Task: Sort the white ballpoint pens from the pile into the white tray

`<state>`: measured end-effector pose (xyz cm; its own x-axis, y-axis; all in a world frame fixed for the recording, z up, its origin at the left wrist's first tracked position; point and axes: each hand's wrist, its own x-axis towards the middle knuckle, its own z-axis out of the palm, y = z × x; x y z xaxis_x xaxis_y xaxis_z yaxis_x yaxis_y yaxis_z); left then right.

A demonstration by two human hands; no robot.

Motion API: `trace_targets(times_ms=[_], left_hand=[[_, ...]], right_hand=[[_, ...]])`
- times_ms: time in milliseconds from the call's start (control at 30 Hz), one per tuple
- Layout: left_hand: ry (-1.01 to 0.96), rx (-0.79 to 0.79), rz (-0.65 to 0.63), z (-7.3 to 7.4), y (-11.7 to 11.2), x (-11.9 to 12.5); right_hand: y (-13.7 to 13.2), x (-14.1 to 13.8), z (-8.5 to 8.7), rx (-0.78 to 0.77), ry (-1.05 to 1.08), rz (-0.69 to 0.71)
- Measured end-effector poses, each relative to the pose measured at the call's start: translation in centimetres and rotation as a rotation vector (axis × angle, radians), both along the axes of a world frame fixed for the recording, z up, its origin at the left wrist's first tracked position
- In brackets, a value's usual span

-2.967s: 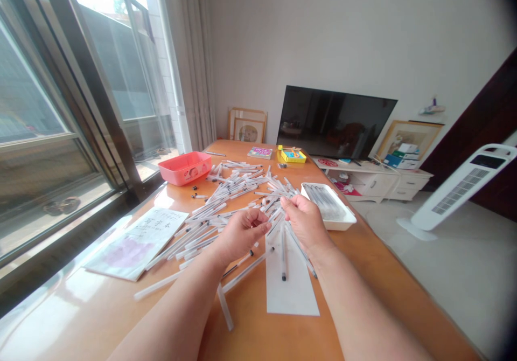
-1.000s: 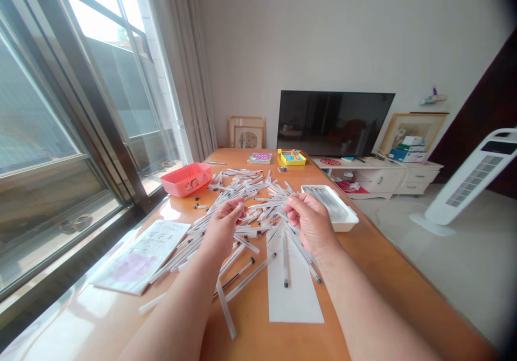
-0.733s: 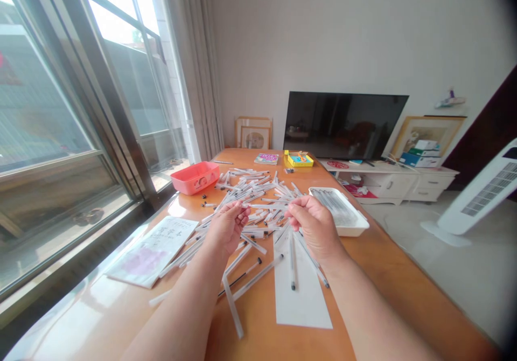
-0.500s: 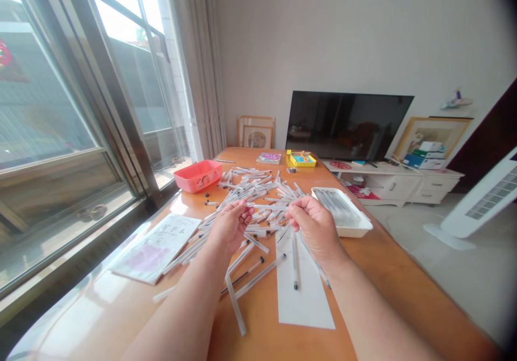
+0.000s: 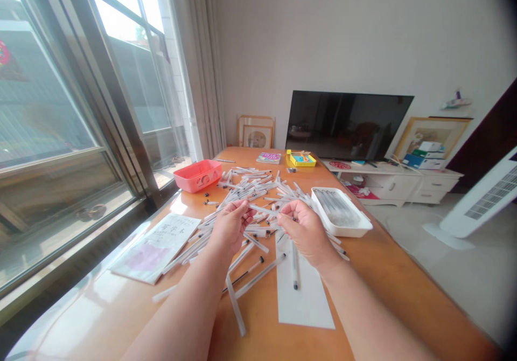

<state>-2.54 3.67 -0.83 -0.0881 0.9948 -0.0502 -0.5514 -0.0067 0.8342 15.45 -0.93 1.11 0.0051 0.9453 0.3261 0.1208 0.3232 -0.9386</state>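
Observation:
A translucent white pen barrel (image 5: 262, 210) spans the gap between my hands, sloping down to the right. My left hand (image 5: 233, 223) pinches its left end between thumb and fingers. At the other end, the closed fingers of my right hand (image 5: 304, 229) meet the barrel; the tip there is hidden. Below and around both hands spreads a loose pile of pen barrels (image 5: 246, 188), some with black ends. One black-ended pen (image 5: 294, 266) lies on a white paper strip (image 5: 305, 302) under my right hand.
To the right stands a white tray (image 5: 359, 230) holding many dark pens. A red basket (image 5: 189, 180) sits at the left, with a notebook (image 5: 161, 245) nearer me. A yellow box (image 5: 302, 160) and a booklet (image 5: 269, 158) lie at the table's far end.
My right hand has shifted left and slightly down, closer to my left hand. The pen barrel has gone from nearly level to sloping. My left hand has hardly moved.

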Motion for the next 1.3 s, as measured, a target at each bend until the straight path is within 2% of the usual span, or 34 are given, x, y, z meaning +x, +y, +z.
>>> trace_targets(times_ms=[300,567,767,1100,1300], left_hand=[[0.026,0.027,0.006,0.6,-1.0,0.9],[-0.048,0.012,0.010,0.8,-1.7,1.3],[-0.074,0.019,0.022,1.0,-2.0,1.4],[-0.089,0.007,0.063,1.1,-2.0,1.7],[-0.093,0.019,0.070,1.3,-2.4,1.8]], right_hand=[[-0.2,-1.4,-1.3,0.057,-0.181,0.048],[-0.2,-1.5,-1.3,0.163,-0.210,0.004],[-0.4,-1.7,-1.3,0.182,-0.227,0.015],[-0.8,-2.3,-1.3,0.239,-0.312,-0.048],[-0.9,-2.4,-1.2,0.230,-0.277,-0.033]])
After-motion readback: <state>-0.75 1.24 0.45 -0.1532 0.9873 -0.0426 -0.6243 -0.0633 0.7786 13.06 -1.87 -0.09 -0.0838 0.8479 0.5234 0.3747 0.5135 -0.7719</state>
